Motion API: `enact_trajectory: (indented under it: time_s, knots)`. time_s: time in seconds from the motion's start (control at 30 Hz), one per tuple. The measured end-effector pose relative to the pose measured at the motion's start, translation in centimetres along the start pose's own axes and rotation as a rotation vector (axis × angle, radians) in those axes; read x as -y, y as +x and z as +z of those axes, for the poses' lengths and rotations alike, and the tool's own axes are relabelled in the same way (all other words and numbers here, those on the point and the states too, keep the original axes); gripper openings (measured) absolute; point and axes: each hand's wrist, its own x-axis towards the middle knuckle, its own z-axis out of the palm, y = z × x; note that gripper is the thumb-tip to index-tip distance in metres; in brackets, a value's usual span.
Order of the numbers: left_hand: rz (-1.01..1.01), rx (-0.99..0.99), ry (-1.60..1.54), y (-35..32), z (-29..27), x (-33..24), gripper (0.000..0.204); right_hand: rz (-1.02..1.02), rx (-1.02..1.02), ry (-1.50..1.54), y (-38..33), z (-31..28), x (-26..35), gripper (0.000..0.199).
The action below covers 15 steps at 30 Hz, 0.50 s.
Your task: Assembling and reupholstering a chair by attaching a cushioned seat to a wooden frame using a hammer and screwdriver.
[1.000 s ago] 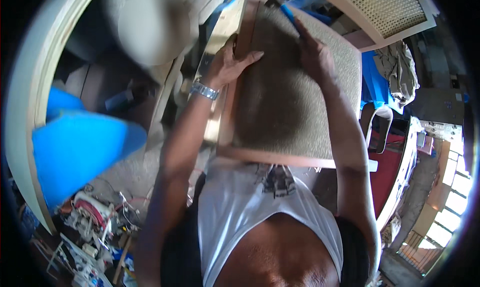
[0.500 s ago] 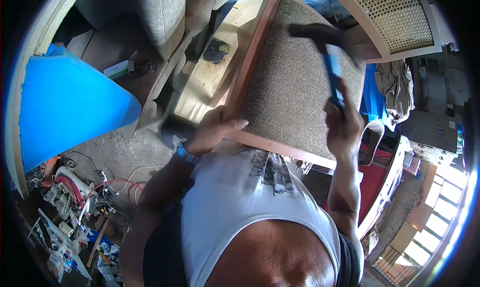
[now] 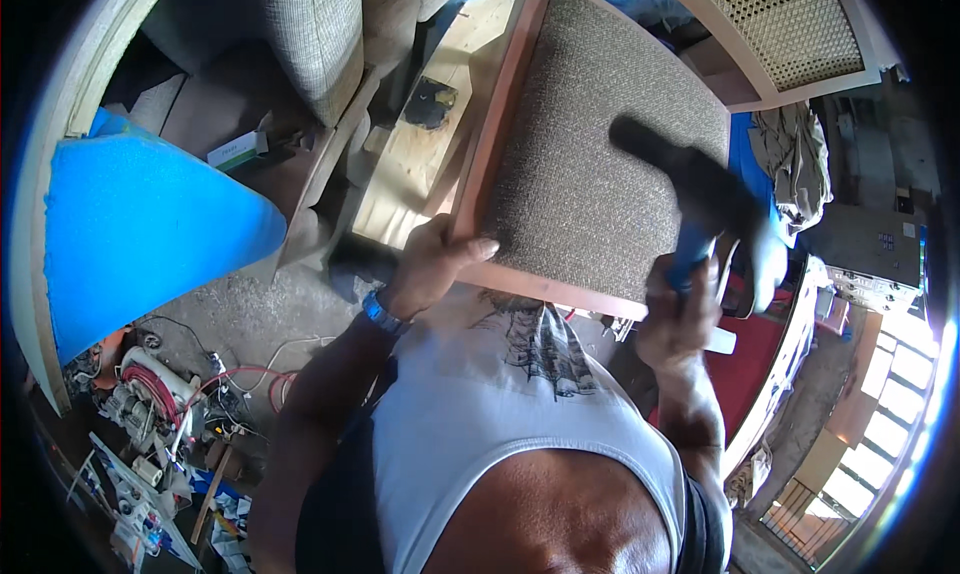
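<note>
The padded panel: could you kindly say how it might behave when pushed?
The padded panel would probably move as one stiff piece, since a wooden-looking frame edges its left and lower sides. Its fabric looks coarsely textured, so it seems unlikely to be slippery. The rounded surface suggests it may give slightly when pressed.

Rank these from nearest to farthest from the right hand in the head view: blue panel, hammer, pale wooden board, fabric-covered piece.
1. Hammer: gripped in the right hand.
2. Fabric-covered piece: just ahead and left of that hand.
3. Pale wooden board: farther left, past the fabric-covered piece.
4. Blue panel: far left of the view.
</note>
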Motion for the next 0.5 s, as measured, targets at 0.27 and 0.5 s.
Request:
enact_trajectory:
  time_s: [0.27,0.5]
  knots:
    - [-0.010,0.050,0.221,-1.1,-0.8,-0.2,0.040,-0.021,0.199,-0.303,1.0,-0.8,-5.0,0.052]
    - [0.742,-0.179,0.951,2.7,-0.2,-4.8,0.064,0.133,-0.269,-0.755,-1.4,-12.0,-20.3,0.032]
